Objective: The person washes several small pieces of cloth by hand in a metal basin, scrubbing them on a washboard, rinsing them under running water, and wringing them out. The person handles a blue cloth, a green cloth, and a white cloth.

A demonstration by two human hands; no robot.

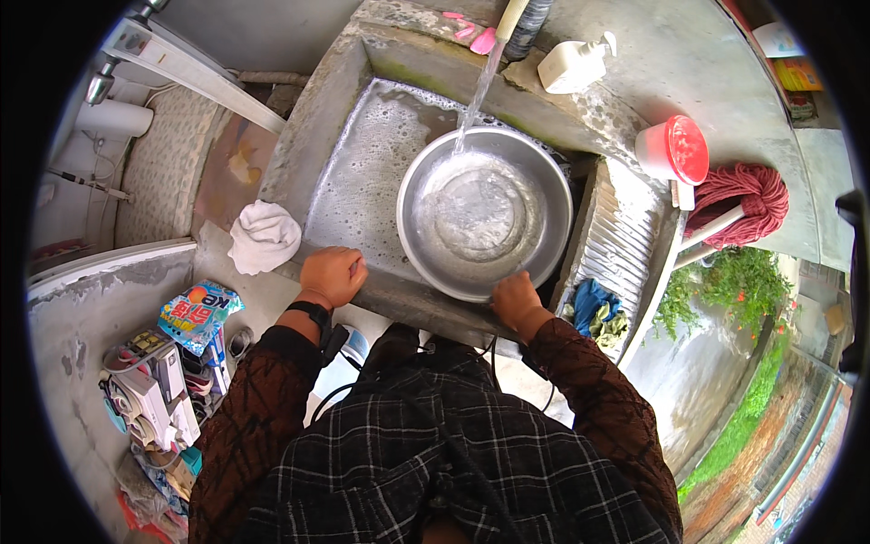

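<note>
Water runs from a pale hose [511,20] into a round stainless steel basin [442,262], which stands in a concrete sink [442,306]. Clear, rippling water lies inside the basin. My left hand [333,275] rests as a closed fist on the sink's near edge, left of the basin, holding nothing visible. At the basin's near right rim is my right hand [520,302], its fingers curled; whether they grip the rim is hidden. Suds [360,183] cover the sink floor left of the basin. A crumpled white cloth [265,238] sits by the sink's left corner.
Right of the basin, wet blue and olive cloths [598,309] lie on a ridged washboard slab [615,231]. A white pump bottle [574,64] and a red-lidded tub [673,149] stand behind. A red string mop [741,204] leans at right. Piled boxes [153,394] stand left.
</note>
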